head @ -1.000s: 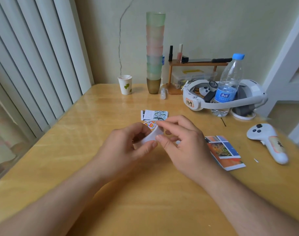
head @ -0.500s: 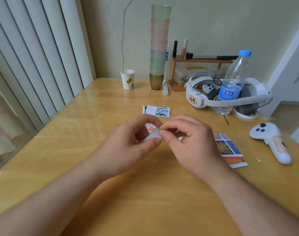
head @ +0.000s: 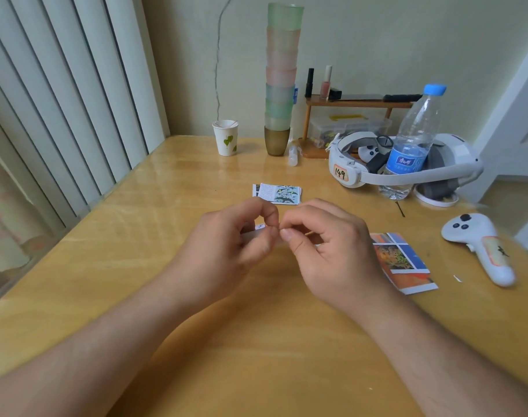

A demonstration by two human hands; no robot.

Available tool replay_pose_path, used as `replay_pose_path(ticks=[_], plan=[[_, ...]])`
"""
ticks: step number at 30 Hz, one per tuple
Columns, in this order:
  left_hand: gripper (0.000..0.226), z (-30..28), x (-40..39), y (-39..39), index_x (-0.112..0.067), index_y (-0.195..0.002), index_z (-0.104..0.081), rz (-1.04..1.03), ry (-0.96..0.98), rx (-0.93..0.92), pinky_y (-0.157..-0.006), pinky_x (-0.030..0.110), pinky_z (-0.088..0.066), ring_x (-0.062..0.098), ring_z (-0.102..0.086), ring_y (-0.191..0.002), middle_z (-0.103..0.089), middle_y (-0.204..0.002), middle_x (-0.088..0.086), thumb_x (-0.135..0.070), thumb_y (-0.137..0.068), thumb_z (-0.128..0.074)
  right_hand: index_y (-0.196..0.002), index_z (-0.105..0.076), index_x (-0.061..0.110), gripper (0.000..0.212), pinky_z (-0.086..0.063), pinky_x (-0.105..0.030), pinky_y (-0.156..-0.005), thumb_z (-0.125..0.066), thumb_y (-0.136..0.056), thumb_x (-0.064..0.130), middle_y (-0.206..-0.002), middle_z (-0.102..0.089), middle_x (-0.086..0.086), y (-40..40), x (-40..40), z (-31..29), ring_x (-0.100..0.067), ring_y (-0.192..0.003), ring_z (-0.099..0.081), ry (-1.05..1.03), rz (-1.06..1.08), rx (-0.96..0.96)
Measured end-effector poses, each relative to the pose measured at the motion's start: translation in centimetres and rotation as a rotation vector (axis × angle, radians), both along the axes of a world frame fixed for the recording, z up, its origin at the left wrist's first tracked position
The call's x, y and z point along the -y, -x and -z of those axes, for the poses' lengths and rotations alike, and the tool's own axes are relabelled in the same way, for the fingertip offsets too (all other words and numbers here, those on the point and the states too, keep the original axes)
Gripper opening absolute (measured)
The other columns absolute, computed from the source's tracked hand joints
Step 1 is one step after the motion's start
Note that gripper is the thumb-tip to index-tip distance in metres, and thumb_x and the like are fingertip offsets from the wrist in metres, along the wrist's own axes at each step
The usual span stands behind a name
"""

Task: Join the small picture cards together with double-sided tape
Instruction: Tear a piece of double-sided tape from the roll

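**Hands meet over a small card**

Left hand (head: 226, 245) curls around a small picture card (head: 260, 227), mostly hidden. Right hand (head: 326, 248) pinches its edge, fingertips touching. More cards (head: 279, 193) lie just behind; another stack (head: 402, 261) rests right.

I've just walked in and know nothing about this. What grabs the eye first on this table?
Two bare hands meet over the middle of the wooden table: the left hand and right hand pinch something small and pale between their fingertips. Behind them a tall stack of pastel cups rises by the wall, beside a white headset looped around a water bottle. Small picture cards lie just beyond the hands.
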State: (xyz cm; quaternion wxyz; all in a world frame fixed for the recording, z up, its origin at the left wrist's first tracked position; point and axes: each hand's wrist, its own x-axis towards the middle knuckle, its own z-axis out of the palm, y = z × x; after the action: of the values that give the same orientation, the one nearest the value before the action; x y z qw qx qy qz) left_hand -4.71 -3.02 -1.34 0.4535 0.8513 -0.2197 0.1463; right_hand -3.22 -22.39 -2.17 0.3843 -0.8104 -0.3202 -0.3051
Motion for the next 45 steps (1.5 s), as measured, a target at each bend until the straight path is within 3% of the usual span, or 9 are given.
replay_pose_path(ticks=[4,7,19,23,28,32,36,39,45], plan=[[0.012,0.2,0.1,-0.4,-0.031,-0.094,-0.064,0.080,0.128,-0.064,-0.059,0.030,-0.043,0.018,-0.037,-0.060,-0.039,-0.062,-0.007,-0.043,-0.095,-0.064,-0.085,-0.070,0.008,0.015,-0.047,-0.028,-0.068,-0.069,-0.089,-0.006,-0.087,-0.061,0.000,0.2,-0.5,-0.2,-0.017,-0.080,-0.058,-0.070,-0.017,0.002],[0.022,0.2,0.5,-0.2,-0.019,-0.095,-0.065,0.175,0.285,-0.149,-0.065,0.023,-0.047,0.042,-0.037,-0.072,-0.042,-0.072,0.024,-0.041,-0.094,-0.067,-0.085,-0.069,0.011,0.019,-0.046,-0.023,-0.071,-0.069,-0.089,-0.008,-0.092,-0.059,0.001,0.4,-0.6,-0.4,-0.014,-0.084,-0.058,-0.111,-0.009,0.006],[0.013,-0.2,1.7,0.1,-0.011,-0.091,-0.058,0.151,0.615,-0.198,-0.061,0.020,-0.043,0.010,-0.041,-0.062,-0.048,-0.068,-0.003,-0.011,-0.104,-0.059,-0.089,-0.066,0.006,0.012,-0.051,-0.030,-0.084,-0.065,-0.095,-0.004,-0.104,-0.057,0.000,0.8,-1.2,-0.4,-0.018,-0.099,-0.060,-0.232,-0.097,-0.071],[0.012,-0.1,1.3,-0.2,-0.018,-0.091,-0.060,0.131,0.609,-0.163,-0.062,0.025,-0.044,0.016,-0.041,-0.066,-0.042,-0.072,0.012,-0.019,-0.103,-0.064,-0.090,-0.067,0.010,0.010,-0.055,-0.035,-0.092,-0.066,-0.095,0.001,-0.112,-0.054,0.002,0.7,-1.1,-0.2,-0.019,-0.107,-0.060,-0.296,-0.171,-0.167],[0.008,0.3,0.4,-0.7,-0.027,-0.094,-0.062,0.049,0.370,0.000,-0.059,0.049,-0.039,0.038,-0.036,-0.064,-0.037,-0.070,0.023,-0.033,-0.099,-0.063,-0.090,-0.068,0.015,0.013,-0.054,-0.027,-0.090,-0.065,-0.095,0.004,-0.115,-0.054,0.006,0.8,-1.1,-0.2,-0.018,-0.110,-0.060,-0.310,-0.211,-0.249],[0.011,0.6,-0.5,-1.3,-0.030,-0.091,-0.060,-0.086,0.269,0.051,-0.052,0.030,-0.033,0.014,-0.032,-0.053,-0.034,-0.058,-0.011,-0.027,-0.101,-0.060,-0.089,-0.067,0.020,0.018,-0.052,-0.026,-0.085,-0.065,-0.095,0.003,-0.112,-0.055,0.007,0.9,-0.8,-0.4,-0.018,-0.107,-0.060,-0.301,-0.200,-0.259],[0.018,0.5,-2.5,-1.9,-0.035,-0.090,-0.060,-0.113,-0.147,0.030,-0.056,0.028,-0.048,0.009,-0.047,-0.055,-0.052,-0.059,-0.014,-0.019,-0.098,-0.063,-0.086,-0.067,0.019,0.019,-0.047,-0.014,-0.086,-0.065,-0.093,0.002,-0.107,-0.062,0.002,0.9,-0.6,-1.0,-0.006,-0.103,-0.061,-0.445,-0.214,-0.364],[0.015,0.7,-3.5,-1.9,-0.040,-0.100,-0.059,0.027,-0.564,0.056,-0.063,0.030,-0.049,0.005,-0.056,-0.070,-0.061,-0.079,-0.015,-0.027,-0.096,-0.066,-0.084,-0.069,0.018,0.010,-0.046,-0.021,-0.091,-0.067,-0.089,0.011,-0.101,-0.068,0.003,0.3,-0.5,-0.7,-0.009,-0.101,-0.063,-0.509,-0.172,-0.470],[0.040,0.7,-3.8,-2.3,-0.050,-0.121,-0.053,-0.009,-0.670,0.098,-0.055,0.018,-0.036,0.006,-0.050,-0.060,-0.049,-0.061,-0.011,-0.027,-0.090,-0.065,-0.080,-0.071,0.021,0.007,-0.047,-0.022,-0.089,-0.069,-0.084,0.017,-0.095,-0.068,0.009,0.2,-0.3,-0.5,-0.007,-0.097,-0.064,-0.499,-0.118,-0.506]])
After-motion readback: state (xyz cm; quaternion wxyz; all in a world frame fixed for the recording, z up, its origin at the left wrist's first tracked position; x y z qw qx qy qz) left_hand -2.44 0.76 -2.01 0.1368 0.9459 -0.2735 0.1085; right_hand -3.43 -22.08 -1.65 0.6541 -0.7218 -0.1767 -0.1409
